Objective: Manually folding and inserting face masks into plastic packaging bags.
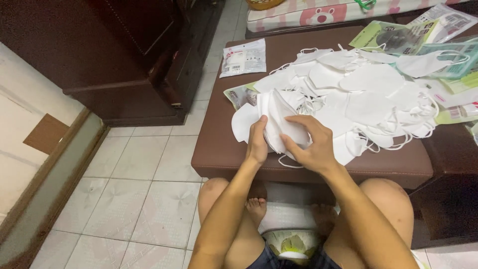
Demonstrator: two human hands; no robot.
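Holding a stack of folded white masks (279,119) upright above the near edge of the brown desk (219,149), the left hand (257,144) pinches its side while the right hand (311,144) curls loosely over the front, beside a heap of loose masks (368,94).

The face masks (358,94) heaped at upper right look like soft, matt white non-woven cloth with thin elastic loops. The brown stool (224,154) beneath has smooth, faintly shiny leather-like upholstery. The packets (244,57) are glossy plastic film. The cabinet (134,55) at upper left is dark polished wood; the floor tiles (144,199) are glazed.
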